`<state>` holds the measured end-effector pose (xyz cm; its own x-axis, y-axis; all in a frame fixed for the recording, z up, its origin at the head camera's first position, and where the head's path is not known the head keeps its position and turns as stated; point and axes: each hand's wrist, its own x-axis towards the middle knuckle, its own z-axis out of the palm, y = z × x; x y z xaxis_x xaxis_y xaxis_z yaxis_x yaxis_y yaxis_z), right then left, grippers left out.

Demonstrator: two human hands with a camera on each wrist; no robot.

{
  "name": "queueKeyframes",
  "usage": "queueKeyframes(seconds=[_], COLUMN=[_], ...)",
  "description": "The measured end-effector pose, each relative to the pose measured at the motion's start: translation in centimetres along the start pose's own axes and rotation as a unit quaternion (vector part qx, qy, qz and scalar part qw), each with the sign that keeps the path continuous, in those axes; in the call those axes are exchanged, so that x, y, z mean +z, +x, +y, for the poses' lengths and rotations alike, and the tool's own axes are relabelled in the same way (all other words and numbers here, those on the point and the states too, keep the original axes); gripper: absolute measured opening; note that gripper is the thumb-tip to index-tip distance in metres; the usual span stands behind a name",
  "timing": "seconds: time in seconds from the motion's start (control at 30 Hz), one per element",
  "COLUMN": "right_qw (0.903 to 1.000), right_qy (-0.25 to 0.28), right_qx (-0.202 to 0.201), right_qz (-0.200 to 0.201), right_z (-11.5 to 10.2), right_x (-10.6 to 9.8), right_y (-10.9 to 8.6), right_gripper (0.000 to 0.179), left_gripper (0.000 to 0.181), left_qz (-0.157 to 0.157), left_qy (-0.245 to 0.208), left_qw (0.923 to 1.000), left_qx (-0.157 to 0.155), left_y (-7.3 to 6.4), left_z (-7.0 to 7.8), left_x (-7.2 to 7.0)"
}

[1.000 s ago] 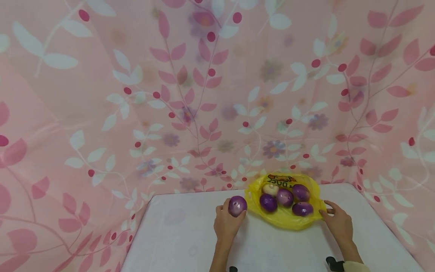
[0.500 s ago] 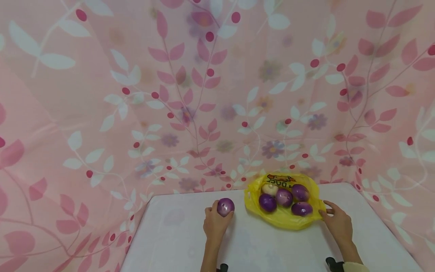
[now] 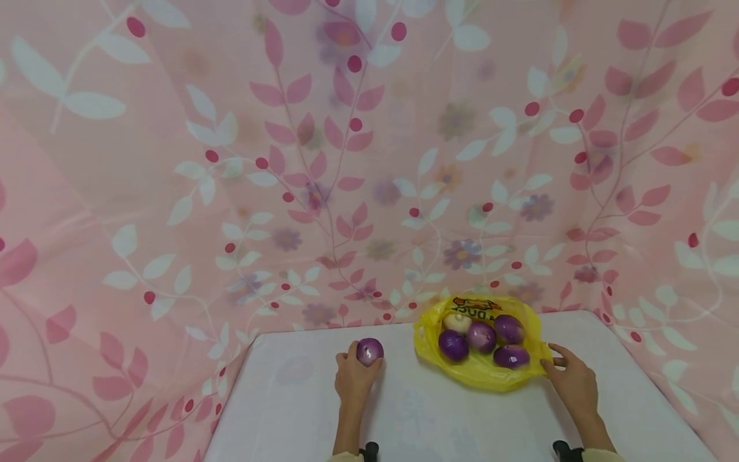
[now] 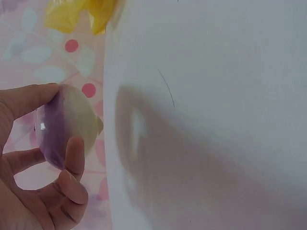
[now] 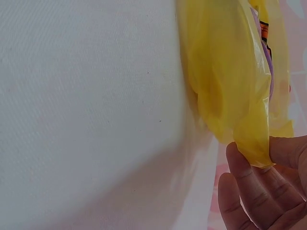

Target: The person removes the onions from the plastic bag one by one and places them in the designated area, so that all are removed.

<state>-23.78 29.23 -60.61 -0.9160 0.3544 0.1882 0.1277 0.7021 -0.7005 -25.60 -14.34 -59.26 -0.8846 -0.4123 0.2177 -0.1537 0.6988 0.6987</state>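
Note:
My left hand point(image 3: 353, 378) holds a glossy purple-and-white turnip point(image 3: 371, 352) between thumb and fingers, to the left of the bag. In the left wrist view the turnip point(image 4: 72, 124) shows a purple side and a pale end with a small nub, apart from the table, above its shadow. My right hand point(image 3: 573, 383) pinches the right edge of a yellow plastic bag point(image 3: 491, 380). The bag lies spread with its mouth open. Inside sit several purple turnips point(image 3: 481, 337) and a cream-coloured round one point(image 3: 457, 323). In the right wrist view, thumb and fingertips grip the bag's corner point(image 5: 254, 143).
A white-covered table point(image 3: 288, 398) carries everything. Pink floral cloth point(image 3: 323, 192) hangs behind and at both sides, close to the table's back edge. The bag stands near that back edge, right of the middle. A thin dark hair-like line point(image 4: 166, 88) lies on the cover.
The left hand has carried the turnip leftward, away from the bag. My right hand keeps its pinch on the bag's edge, and the bag has stayed in place.

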Motion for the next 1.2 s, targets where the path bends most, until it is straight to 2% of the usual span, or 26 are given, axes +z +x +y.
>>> queueKeyframes(seconds=[0.27,0.4,0.6,1.2], right_qw=[1.0,1.0,1.0,0.9999], right_qy=[0.0,0.0,-0.001,0.001], right_qx=[-0.002,-0.002,0.004,0.012], right_qz=[0.001,-0.002,-0.005,-0.01], right_z=[0.0,0.0,-0.1,0.0], right_x=[0.0,-0.1,-0.2,0.0], right_y=[-0.2,-0.1,-0.1,-0.3], right_gripper=[0.046,0.046,0.047,0.047], left_gripper=[0.07,0.069,0.067,0.074], left_qz=[-0.001,0.008,0.032,0.026], left_qy=[0.007,0.015,0.032,0.049], left_qw=[1.0,0.9998,0.9985,0.9978], left_qx=[-0.002,0.006,0.031,0.035], left_y=[0.7,0.9,1.1,0.7], left_z=[-1.3,-1.7,-1.8,-2.3], left_x=[0.5,0.8,1.0,0.9])
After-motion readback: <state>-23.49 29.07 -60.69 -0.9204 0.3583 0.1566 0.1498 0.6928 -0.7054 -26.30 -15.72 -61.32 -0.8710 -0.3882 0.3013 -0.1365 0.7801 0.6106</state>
